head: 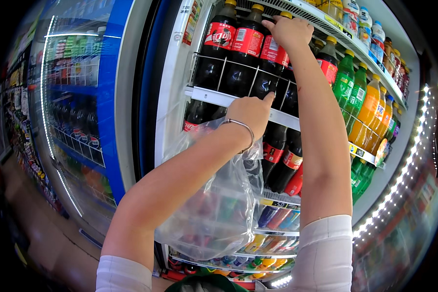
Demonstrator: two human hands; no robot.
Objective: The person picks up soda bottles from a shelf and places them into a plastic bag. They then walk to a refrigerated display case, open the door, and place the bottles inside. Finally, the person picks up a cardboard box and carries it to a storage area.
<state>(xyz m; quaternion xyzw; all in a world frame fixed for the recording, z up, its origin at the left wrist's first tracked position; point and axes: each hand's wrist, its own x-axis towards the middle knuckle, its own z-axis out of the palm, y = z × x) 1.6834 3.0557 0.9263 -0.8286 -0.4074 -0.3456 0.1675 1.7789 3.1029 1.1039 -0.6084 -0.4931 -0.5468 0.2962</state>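
My right hand [294, 32] is at the neck of a large cola bottle [273, 51] with a red label and yellow cap. The thumb sticks out to the left, and the hand hides how firmly it grips. More cola bottles [247, 42] stand to the left behind a white wire rail [237, 64]. My left hand [250, 113], with a metal bracelet [250, 131] at the wrist, is at the shelf's front edge [219, 96], its index finger extended upward. From its closed fingers hangs a clear plastic bag [211, 211], whose contents I cannot make out.
Green soda bottles [357, 89] and orange soda bottles [367, 113] share the shelf to the right. Above is another shelf [337, 23] of drinks. Smaller cola bottles [273, 157] lie tilted below. At left stands a blue-framed glass-door cooler [109, 87].
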